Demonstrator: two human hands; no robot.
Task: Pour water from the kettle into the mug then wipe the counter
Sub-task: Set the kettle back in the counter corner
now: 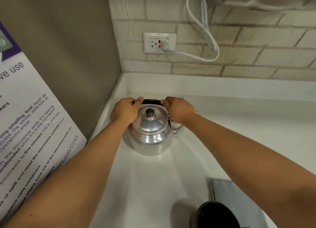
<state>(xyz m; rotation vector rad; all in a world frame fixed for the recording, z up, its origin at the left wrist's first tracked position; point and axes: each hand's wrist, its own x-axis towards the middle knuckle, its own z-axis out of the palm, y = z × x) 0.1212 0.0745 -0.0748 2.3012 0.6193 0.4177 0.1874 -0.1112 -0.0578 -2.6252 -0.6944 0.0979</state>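
A shiny metal kettle [150, 135] stands upright on the white counter [153, 185] near the back left corner, its lid on, its spout pointing right. Its black handle [152, 101] arches over the lid. My left hand [124, 112] grips the left end of that handle and my right hand [177, 109] grips the right end. A dark mug [215, 215] stands at the bottom edge of the view, right of centre, partly cut off. A grey cloth [239, 198] lies flat under and behind the mug, partly hidden by my right forearm.
A brick-tiled wall runs along the back, with an outlet [159, 42] and a white cord [201, 31] plugged in and looping upward. A brown side wall and a printed microwave-use sign [29, 125] close off the left.
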